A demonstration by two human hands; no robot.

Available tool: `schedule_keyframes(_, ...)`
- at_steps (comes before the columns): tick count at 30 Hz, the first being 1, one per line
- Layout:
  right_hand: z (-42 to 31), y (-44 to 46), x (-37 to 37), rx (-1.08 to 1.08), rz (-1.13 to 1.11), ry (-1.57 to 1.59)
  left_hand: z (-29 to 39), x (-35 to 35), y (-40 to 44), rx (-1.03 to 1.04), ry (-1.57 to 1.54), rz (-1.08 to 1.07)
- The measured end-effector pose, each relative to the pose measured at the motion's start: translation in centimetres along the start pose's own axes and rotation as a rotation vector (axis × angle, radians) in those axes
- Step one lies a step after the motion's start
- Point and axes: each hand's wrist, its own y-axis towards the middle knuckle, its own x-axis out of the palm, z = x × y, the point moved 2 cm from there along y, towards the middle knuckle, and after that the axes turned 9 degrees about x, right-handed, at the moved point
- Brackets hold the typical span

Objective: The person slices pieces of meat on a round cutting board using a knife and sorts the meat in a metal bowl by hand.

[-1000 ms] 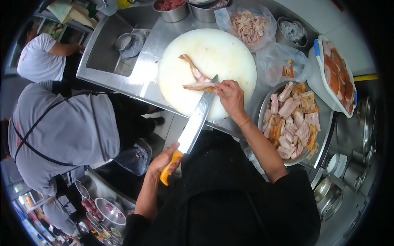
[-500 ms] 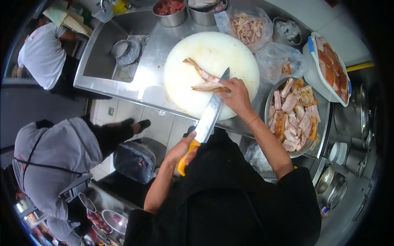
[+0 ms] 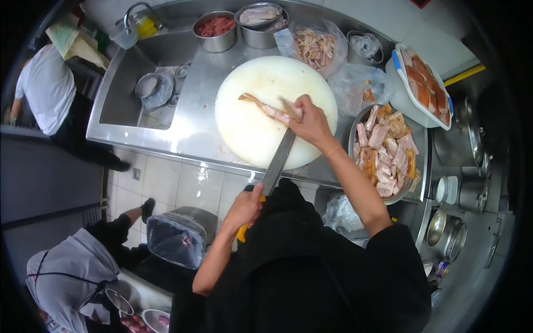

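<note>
My left hand (image 3: 244, 210) is wrapped round the yellow handle of a large knife (image 3: 279, 158), whose blade reaches up onto a round white cutting board (image 3: 252, 75). The fingers of my right hand (image 3: 310, 121) are closed on a meat strip (image 3: 265, 109), near the blade's far end; a short piece at the fingertips is blurred. The strip's browned end points left across the board. Right of the board, a metal bowl (image 3: 353, 130) holds several chunks of cooked meat (image 3: 383, 150).
A sink (image 3: 125, 94) lies left. Behind the board stand a bowl of red meat (image 3: 215, 28) and a bag of sliced meat (image 3: 315, 47). A white tub (image 3: 401, 94) is at the right. Below left are a lined bin (image 3: 176, 236) and a co-worker (image 3: 75, 275); another person (image 3: 47, 89) stands farther left.
The view has shifted. The knife has turned, with its blade now more edge-on and darker. The short piece at my right fingertips has lifted from the board. The grey-shirted co-worker appears lower in view.
</note>
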Motion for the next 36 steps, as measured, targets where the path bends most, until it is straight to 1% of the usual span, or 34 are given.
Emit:
schedule_keyframes(3, 2.6, -2.3, -1.1, 0.033, 0.076, 0.292, -0.1, 0.4, 0.0, 0.056, 0.121, 0.064)
schedule_keyframes(4, 3.4, -3.2, -1.0, -0.02, 0.137, 0.396, -0.1, 0.5, 0.1, 0.078, 0.167, 0.088)
schedule_keyframes(7, 6.3, -4.6, -0.2, 0.088, 0.127, 0.623, 0.4, 0.6, -0.2, 0.187, 0.302, 0.132)
schedule_keyframes(10, 7.3, -6.2, 0.1, 0.191, 0.068, 0.623, 1.7, 0.9, -1.2, 0.241, 0.374, 0.192)
schedule_keyframes(13, 6.6, -6.5, 0.3, 0.054, 0.166, 0.781, 2.9, 1.0, -2.0, 0.231, 0.472, 0.253)
schedule_keyframes(16, 6.6, -6.6, 0.2, 0.063, 0.152, 0.787, 3.8, 1.2, -2.1, 0.225, 0.524, 0.251)
schedule_keyframes(19, 7.1, -6.6, 0.0, 0.028, 0.158, 0.681, 3.4, 1.3, -1.5, 0.221, 0.58, 0.231)
schedule_keyframes(25, 8.3, -7.6, -0.1, 0.009, 0.163, 0.796, 6.0, 2.0, -3.2, 0.215, 0.547, 0.313)
schedule_keyframes(28, 8.7, -7.9, -0.2, 0.073, 0.134, 0.829, 4.9, 2.8, -2.9, 0.246, 0.513, 0.304)
schedule_keyframes(31, 8.9, -7.9, -0.2, 0.039, 0.15, 0.842, 3.4, 3.0, -1.9, 0.195, 0.61, 0.232)
schedule_keyframes(34, 8.8, -8.3, -0.6, 0.028, 0.167, 0.783, 4.0, 3.4, -2.6, 0.243, 0.563, 0.275)
schedule_keyframes(36, 9.2, -8.1, -0.3, 0.018, 0.163, 0.817, 6.1, 3.7, -3.8, 0.261, 0.541, 0.331)
